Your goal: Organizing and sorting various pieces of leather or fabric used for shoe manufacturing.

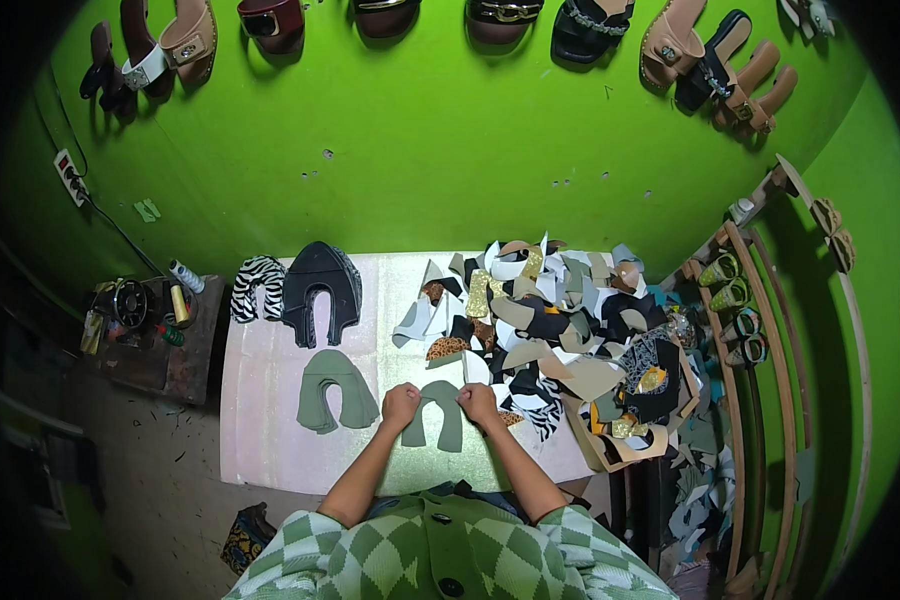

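Green horseshoe-shaped cutout point(438, 415) flat on table point(270, 420), between left hand point(401, 404) and right hand point(478, 402), both pinching its top.

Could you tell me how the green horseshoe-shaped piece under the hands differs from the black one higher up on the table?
The green piece is olive and smaller; the black piece is larger. The green one lies near the table's front edge, pinched by the left hand and right hand; the black one lies untouched toward the wall, beside a zebra-striped piece. Both are arched cut-outs with two legs pointing toward the person.
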Demonstrator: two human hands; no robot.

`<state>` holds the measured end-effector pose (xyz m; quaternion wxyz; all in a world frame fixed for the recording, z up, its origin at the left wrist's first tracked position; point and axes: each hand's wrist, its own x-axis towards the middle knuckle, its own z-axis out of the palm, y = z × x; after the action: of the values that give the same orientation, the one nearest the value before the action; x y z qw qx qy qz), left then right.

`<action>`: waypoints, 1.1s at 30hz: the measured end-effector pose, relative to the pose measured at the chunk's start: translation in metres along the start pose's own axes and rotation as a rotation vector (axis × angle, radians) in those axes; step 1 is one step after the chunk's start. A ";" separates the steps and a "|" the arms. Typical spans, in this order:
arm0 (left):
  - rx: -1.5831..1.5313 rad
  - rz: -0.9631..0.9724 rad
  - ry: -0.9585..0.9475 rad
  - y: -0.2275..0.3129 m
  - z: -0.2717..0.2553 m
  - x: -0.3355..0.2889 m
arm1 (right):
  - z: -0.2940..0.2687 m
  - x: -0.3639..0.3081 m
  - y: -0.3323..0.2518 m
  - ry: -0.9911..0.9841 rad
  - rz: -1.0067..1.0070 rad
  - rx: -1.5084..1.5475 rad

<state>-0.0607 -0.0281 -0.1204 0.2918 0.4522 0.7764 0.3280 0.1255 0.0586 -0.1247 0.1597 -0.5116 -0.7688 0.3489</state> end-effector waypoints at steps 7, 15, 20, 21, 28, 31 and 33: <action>0.121 0.114 0.147 0.006 0.003 -0.010 | -0.015 -0.001 -0.020 0.057 0.022 0.113; -0.091 0.051 0.170 0.012 -0.001 -0.016 | 0.001 -0.005 -0.009 -0.269 0.094 0.473; -0.013 0.210 0.236 0.004 0.001 -0.017 | 0.004 -0.002 -0.005 -0.295 0.134 0.557; -0.014 0.211 0.236 0.003 0.001 -0.017 | 0.005 -0.001 -0.004 -0.299 0.120 0.562; 0.037 0.244 0.195 0.002 -0.005 -0.014 | 0.003 0.004 -0.002 -0.322 0.103 0.523; 0.058 0.224 0.177 0.000 -0.006 -0.013 | 0.002 0.005 -0.006 -0.315 0.102 0.461; 0.060 0.225 0.175 0.001 -0.006 -0.012 | 0.002 0.006 -0.005 -0.339 0.105 0.468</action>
<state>-0.0596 -0.0398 -0.1142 0.1706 0.5146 0.7526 0.3737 0.1188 0.0619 -0.1235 0.1242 -0.4344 -0.6555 0.6051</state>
